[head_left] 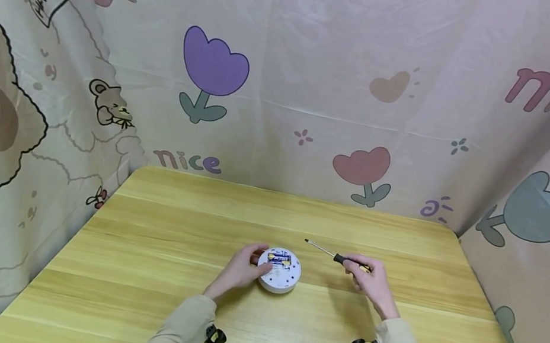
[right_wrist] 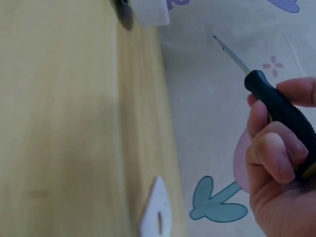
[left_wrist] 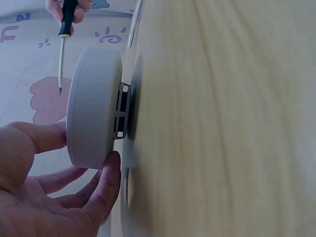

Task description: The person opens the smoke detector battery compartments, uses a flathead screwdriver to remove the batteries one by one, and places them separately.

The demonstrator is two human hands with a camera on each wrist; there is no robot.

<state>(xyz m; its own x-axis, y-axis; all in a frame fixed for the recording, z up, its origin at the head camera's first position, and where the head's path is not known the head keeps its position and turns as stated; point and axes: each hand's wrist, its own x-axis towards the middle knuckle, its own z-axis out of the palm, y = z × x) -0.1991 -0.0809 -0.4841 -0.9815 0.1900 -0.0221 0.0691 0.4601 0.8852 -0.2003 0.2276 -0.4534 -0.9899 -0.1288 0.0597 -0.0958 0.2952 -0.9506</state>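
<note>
A round white smoke detector is tilted slightly, its back with the batteries turned up. My left hand grips its left side, thumb on the back face and fingers along the side and underneath. In the left wrist view a slotted vent juts from its underside, close over the table. My right hand holds a screwdriver by its black and yellow handle, to the right of the detector. The shaft points left with its tip up in the air, apart from the detector.
The wooden table reaches back to a patterned curtain. A white pointed piece with a slot shows at the bottom of the right wrist view. Black camera mounts are strapped at both wrists.
</note>
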